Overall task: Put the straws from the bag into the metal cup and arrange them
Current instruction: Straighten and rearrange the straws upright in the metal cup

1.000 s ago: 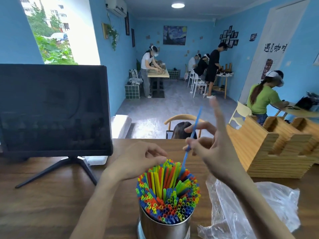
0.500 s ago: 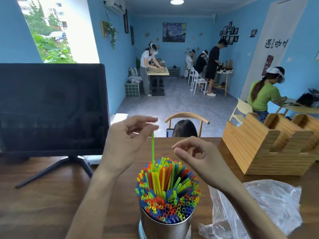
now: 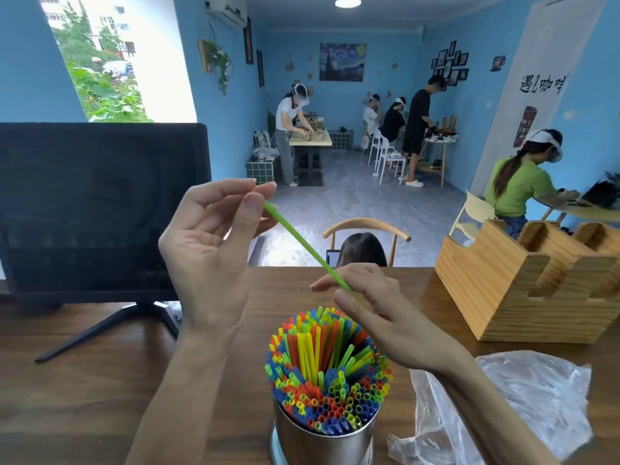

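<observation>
Green straw (image 3: 303, 245), pinched by both my hands, left hand (image 3: 214, 243) and right hand (image 3: 375, 310), at frame centre above the full metal cup (image 3: 322, 441); arranging step, reinsertion next.

A dark monitor (image 3: 100, 206) stands left, a wooden organiser (image 3: 523, 286) (slotted) right, on the table (image 3: 84, 397).

Single view, head-worn, wide-angle. Looks forward and down from above a wooden table (image 3: 84, 380), close over the near edge. Metal cup (image 3: 322, 444) sits at bottom centre, cut off by the lower frame edge, straws seen from above. Both forearms enter from the bottom; left hand (image 3: 214, 250) and right hand (image 3: 379, 313) sit mid-frame, very near the lens. Dark monitor (image 3: 100, 206) fills the left. Upper half faces down a blue room; straight lines bow toward the edges.
</observation>
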`<state>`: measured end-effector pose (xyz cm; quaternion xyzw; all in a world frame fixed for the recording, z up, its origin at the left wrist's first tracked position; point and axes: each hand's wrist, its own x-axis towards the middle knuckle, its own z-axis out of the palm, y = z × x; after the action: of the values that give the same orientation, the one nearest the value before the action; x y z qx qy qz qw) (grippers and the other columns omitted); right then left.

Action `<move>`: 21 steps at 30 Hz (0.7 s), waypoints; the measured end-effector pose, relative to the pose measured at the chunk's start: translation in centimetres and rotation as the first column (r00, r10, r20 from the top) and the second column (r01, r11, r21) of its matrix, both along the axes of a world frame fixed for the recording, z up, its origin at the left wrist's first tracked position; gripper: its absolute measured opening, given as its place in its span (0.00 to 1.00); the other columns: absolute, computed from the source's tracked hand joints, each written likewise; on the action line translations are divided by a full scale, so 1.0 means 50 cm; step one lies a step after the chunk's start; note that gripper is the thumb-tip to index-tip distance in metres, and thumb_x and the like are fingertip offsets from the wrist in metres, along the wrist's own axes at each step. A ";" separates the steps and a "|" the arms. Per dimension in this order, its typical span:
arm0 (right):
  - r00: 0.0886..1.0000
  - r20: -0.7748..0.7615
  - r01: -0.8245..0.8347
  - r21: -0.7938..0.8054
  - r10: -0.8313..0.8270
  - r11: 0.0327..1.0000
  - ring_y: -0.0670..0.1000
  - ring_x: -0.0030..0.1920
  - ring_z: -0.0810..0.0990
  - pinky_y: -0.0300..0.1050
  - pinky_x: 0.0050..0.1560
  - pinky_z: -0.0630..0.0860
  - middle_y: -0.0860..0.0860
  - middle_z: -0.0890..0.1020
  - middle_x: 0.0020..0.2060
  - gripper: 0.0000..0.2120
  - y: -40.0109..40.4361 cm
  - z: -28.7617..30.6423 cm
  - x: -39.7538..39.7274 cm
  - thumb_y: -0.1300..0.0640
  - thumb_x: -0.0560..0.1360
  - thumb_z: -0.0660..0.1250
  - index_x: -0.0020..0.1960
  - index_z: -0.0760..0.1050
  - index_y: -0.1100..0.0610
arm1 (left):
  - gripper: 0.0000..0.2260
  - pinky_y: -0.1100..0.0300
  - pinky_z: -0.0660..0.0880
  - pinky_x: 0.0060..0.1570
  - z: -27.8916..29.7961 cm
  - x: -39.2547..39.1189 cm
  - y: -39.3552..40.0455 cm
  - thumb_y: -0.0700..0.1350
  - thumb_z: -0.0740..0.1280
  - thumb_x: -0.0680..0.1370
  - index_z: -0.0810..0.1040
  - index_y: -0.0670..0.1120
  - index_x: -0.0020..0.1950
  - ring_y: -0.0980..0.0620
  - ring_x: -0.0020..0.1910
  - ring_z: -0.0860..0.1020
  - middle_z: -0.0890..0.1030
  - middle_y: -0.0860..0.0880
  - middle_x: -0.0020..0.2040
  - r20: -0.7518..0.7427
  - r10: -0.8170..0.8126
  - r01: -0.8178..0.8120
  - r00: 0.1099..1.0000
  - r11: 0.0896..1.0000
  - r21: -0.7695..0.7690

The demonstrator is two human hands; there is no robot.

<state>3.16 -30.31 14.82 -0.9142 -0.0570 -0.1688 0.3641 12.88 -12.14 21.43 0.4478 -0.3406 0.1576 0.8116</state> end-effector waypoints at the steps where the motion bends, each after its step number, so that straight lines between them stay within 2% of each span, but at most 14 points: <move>1: 1.000 0.000 0.007 0.003 -0.007 1.000 0.46 0.69 0.70 0.61 0.70 0.62 0.36 0.79 0.56 0.12 -0.001 0.000 0.000 0.44 0.85 0.56 0.60 0.77 0.40 | 0.04 0.56 0.81 0.46 -0.001 0.000 0.000 0.40 0.71 0.77 0.80 0.50 0.48 0.50 0.46 0.86 0.87 0.49 0.46 0.001 0.006 -0.006 1.000 1.000 -0.011; 3: 0.999 0.026 -0.032 0.115 0.029 0.993 0.50 0.62 0.77 0.61 0.67 0.68 0.42 0.82 0.50 0.12 -0.008 0.005 -0.005 0.45 0.85 0.57 0.57 0.79 0.43 | 0.04 0.56 0.82 0.46 -0.001 0.001 0.001 0.41 0.72 0.76 0.81 0.50 0.47 0.50 0.46 0.86 0.87 0.48 0.46 -0.007 0.011 -0.011 1.000 1.000 -0.003; 5: 0.995 0.045 -0.099 0.302 0.089 0.948 0.51 0.51 0.83 0.49 0.59 0.77 0.50 0.84 0.45 0.13 -0.024 0.017 -0.019 0.50 0.84 0.59 0.62 0.80 0.49 | 0.04 0.58 0.82 0.46 -0.005 0.006 0.007 0.41 0.73 0.75 0.81 0.49 0.47 0.49 0.46 0.86 0.88 0.48 0.45 -0.036 0.005 -0.004 0.999 0.999 0.035; 6: 0.993 0.060 -0.116 0.390 0.100 0.913 0.51 0.46 0.84 0.42 0.50 0.77 0.53 0.85 0.44 0.15 -0.032 0.024 -0.027 0.51 0.83 0.61 0.65 0.79 0.51 | 0.05 0.59 0.82 0.46 -0.010 0.011 0.011 0.42 0.73 0.74 0.81 0.48 0.48 0.49 0.46 0.86 0.88 0.48 0.45 -0.056 -0.001 0.005 0.998 0.998 0.070; 8: 0.992 0.101 -0.112 0.501 0.071 0.858 0.54 0.40 0.84 0.39 0.38 0.73 0.57 0.86 0.43 0.16 -0.049 0.030 -0.043 0.49 0.80 0.64 0.66 0.79 0.50 | 0.07 0.59 0.82 0.46 -0.028 0.021 0.019 0.42 0.74 0.73 0.82 0.47 0.50 0.47 0.46 0.87 0.88 0.47 0.45 -0.108 -0.005 0.022 0.994 0.987 0.162; 10: 0.990 0.143 -0.090 0.563 0.010 0.821 0.57 0.39 0.86 0.40 0.35 0.73 0.60 0.87 0.44 0.14 -0.064 0.035 -0.053 0.47 0.77 0.68 0.59 0.77 0.53 | 0.09 0.58 0.83 0.46 -0.049 0.029 0.025 0.42 0.74 0.71 0.83 0.45 0.50 0.47 0.44 0.87 0.88 0.47 0.43 -0.159 -0.009 0.050 0.987 0.965 0.256; 12: 0.983 0.179 -0.076 0.627 -0.048 0.775 0.59 0.39 0.87 0.40 0.32 0.76 0.62 0.87 0.44 0.19 -0.076 0.044 -0.059 0.42 0.72 0.76 0.50 0.75 0.53 | 0.11 0.60 0.83 0.45 -0.068 0.037 0.029 0.42 0.75 0.69 0.83 0.45 0.51 0.49 0.42 0.87 0.88 0.46 0.41 -0.203 -0.035 0.103 0.979 0.936 0.337; 14: 0.971 0.216 -0.082 0.700 -0.100 0.709 0.58 0.37 0.87 0.40 0.29 0.76 0.61 0.87 0.41 0.21 -0.084 0.050 -0.062 0.39 0.63 0.82 0.44 0.79 0.51 | 0.13 0.60 0.82 0.45 -0.080 0.046 0.035 0.43 0.76 0.67 0.84 0.47 0.51 0.51 0.40 0.86 0.87 0.45 0.40 -0.233 -0.078 0.186 0.969 0.852 0.489; 16: 0.954 0.261 -0.101 0.739 -0.145 0.666 0.53 0.32 0.85 0.38 0.27 0.73 0.56 0.85 0.34 0.19 -0.086 0.054 -0.060 0.38 0.60 0.83 0.41 0.83 0.49 | 0.12 0.60 0.80 0.49 -0.088 0.052 0.040 0.44 0.77 0.69 0.85 0.49 0.51 0.53 0.41 0.85 0.87 0.48 0.40 -0.218 -0.154 0.265 0.964 0.656 0.706; 17: 0.944 0.281 -0.099 0.744 -0.175 0.661 0.51 0.30 0.82 0.37 0.27 0.73 0.54 0.83 0.32 0.20 -0.084 0.056 -0.058 0.37 0.60 0.82 0.41 0.84 0.50 | 0.11 0.61 0.79 0.50 -0.092 0.053 0.041 0.44 0.78 0.70 0.85 0.50 0.51 0.54 0.44 0.85 0.87 0.50 0.42 -0.193 -0.193 0.269 0.962 0.562 0.782; 18: 0.932 0.297 -0.090 0.743 -0.206 0.663 0.49 0.31 0.80 0.37 0.29 0.73 0.52 0.81 0.31 0.20 -0.080 0.058 -0.055 0.36 0.61 0.81 0.41 0.84 0.50 | 0.09 0.63 0.79 0.49 -0.095 0.052 0.041 0.44 0.78 0.71 0.86 0.51 0.51 0.55 0.46 0.84 0.87 0.51 0.44 -0.159 -0.211 0.247 0.964 0.505 0.827; 21: 0.897 0.356 -0.100 0.741 -0.261 0.664 0.51 0.38 0.83 0.39 0.36 0.78 0.50 0.83 0.39 0.12 -0.069 0.071 -0.051 0.39 0.70 0.74 0.40 0.83 0.48 | 0.08 0.69 0.75 0.45 -0.102 0.059 0.041 0.48 0.77 0.73 0.87 0.57 0.51 0.58 0.47 0.81 0.85 0.56 0.49 -0.126 -0.169 0.188 0.977 0.422 0.887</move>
<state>0.63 -33.78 18.39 -0.6257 -0.0208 -0.3920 0.6741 15.84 -10.09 16.35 0.7705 -0.4106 -0.1364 0.4680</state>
